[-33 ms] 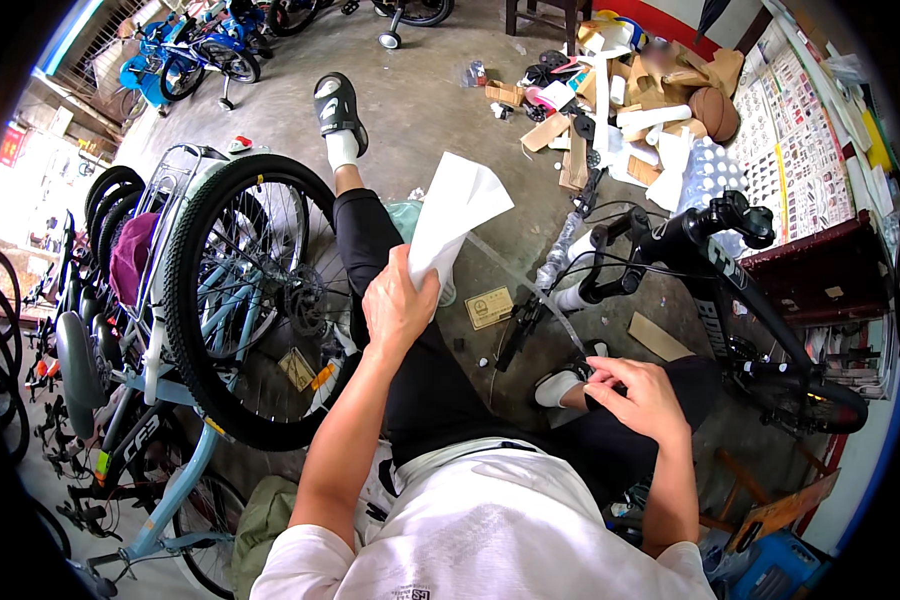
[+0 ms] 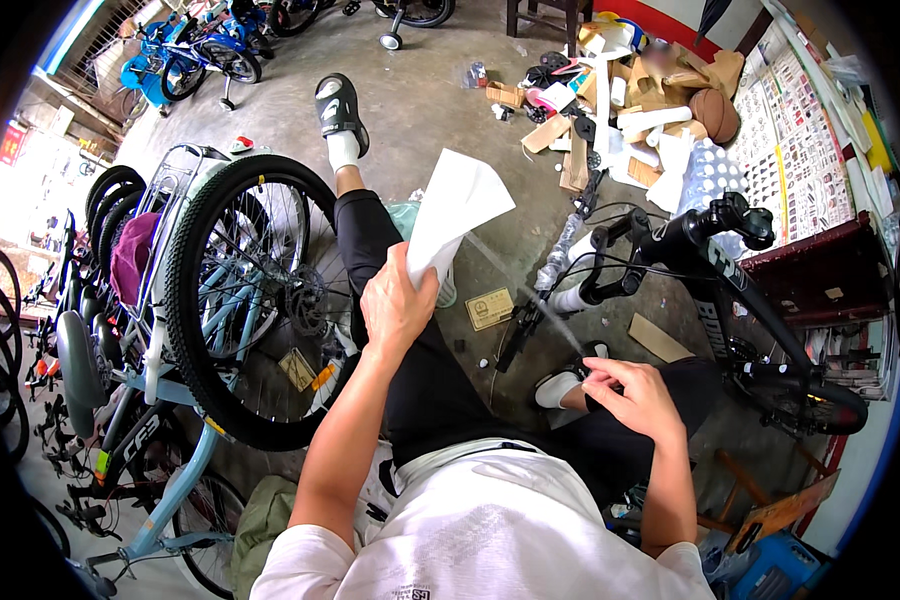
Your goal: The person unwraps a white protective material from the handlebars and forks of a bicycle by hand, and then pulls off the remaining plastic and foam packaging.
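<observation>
Brown basketball (image 2: 713, 116) beside heaped cardboard scraps (image 2: 652, 94)

White sheet (image 2: 457, 200), whitish strip (image 2: 495, 259), black tyre (image 2: 181, 290), light-blue frame (image 2: 185, 485), purple cloth (image 2: 132, 252), brown basketball (image 2: 713, 115)

White T-shirt (image 2: 510, 520), black trousers (image 2: 430, 390), white socks (image 2: 343, 150)

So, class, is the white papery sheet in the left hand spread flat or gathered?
Gathered at one end: the white papery sheet narrows into the left hand and flares beyond it.
</observation>
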A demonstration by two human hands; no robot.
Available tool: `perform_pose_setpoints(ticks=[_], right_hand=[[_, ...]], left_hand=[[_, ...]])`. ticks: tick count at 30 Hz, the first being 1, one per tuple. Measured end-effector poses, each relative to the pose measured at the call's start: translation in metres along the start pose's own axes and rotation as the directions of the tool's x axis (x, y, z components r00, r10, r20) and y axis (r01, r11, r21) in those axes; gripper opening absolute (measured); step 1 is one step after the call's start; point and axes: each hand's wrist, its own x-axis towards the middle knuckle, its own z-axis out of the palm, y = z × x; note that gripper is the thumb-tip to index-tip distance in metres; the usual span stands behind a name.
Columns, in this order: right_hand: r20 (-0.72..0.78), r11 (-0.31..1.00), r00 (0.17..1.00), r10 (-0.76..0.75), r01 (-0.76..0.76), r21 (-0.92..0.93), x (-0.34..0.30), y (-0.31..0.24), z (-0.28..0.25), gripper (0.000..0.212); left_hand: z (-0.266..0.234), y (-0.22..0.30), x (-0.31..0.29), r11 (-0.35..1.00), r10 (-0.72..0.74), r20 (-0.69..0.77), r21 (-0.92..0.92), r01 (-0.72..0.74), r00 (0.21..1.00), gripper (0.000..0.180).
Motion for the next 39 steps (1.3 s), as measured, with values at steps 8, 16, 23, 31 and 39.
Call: perform_pose_setpoints(ticks=[8, 16, 23, 31, 39], right_hand=[[0.250, 0.757, 0.942, 0.222, -0.329, 0.565, 0.019, 0.064, 0.049, 0.054], [0.266, 0.482, 0.930, 0.253, -0.360, 0.799, 0.037, 0.084, 0.074, 0.068], [0.024, 0.873, 0.943, 0.332, -0.317, 0.371, 0.046, 0.083, 0.088, 0.048], [-0.599, 0.826, 0.571, -0.562, 0.415, -0.381, 0.091, -0.023, 0.016, 0.066], [-0.253, 0.699, 0.657, -0.710, 0.619, -0.358, 0.126, -0.079, -0.055, 0.090]], left_hand=[[-0.028, 0.013, 0.001, 0.996, 0.090, -0.042, -0.018, -0.091, 0.995, 0.044], [-0.044, 0.021, -0.001, 0.941, 0.337, -0.181, 0.048, -0.334, 0.924, 0.043], [-0.061, 0.025, 0.000, 0.899, 0.438, -0.214, 0.128, -0.420, 0.873, 0.042], [-0.074, 0.036, -0.008, 0.912, 0.411, 0.096, -0.055, -0.407, 0.907, 0.043], [-0.073, 0.049, -0.013, 0.817, 0.566, 0.153, 0.029, -0.576, 0.810, 0.048]])
